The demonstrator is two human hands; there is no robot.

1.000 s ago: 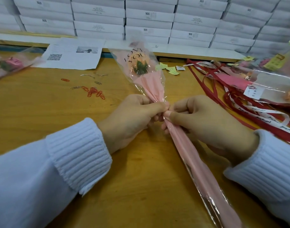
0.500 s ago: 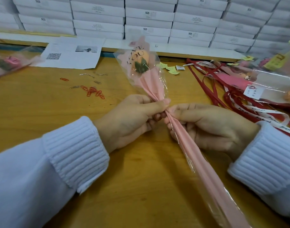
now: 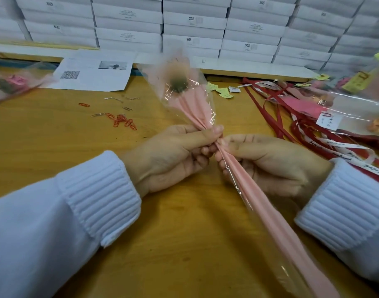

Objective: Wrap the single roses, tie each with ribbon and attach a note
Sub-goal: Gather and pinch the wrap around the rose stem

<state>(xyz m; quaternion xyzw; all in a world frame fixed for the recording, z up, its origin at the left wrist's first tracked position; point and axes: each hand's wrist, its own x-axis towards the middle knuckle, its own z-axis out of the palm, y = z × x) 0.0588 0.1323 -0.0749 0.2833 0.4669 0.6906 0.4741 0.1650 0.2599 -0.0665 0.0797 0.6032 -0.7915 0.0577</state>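
Your left hand point(image 3: 173, 155) and right hand point(image 3: 268, 162) are touching, both pinching the gathered neck of the pink, cellophane-sleeved wrapped rose point(image 3: 270, 211). Its tail is slanting towards you and its blurred bloom is tilting away over the wooden table point(image 3: 55, 136). Beyond are lying orange paper clips point(image 3: 121, 122), red ribbons point(image 3: 302, 134), a printed sheet point(image 3: 94, 72) and stacked white boxes point(image 3: 192, 29).

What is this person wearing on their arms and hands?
Both arms are in a white knitted jumper: the left sleeve and right sleeve end in thick ribbed cuffs at the wrists. The left hand and right hand are bare, with no gloves, rings or watch in view.
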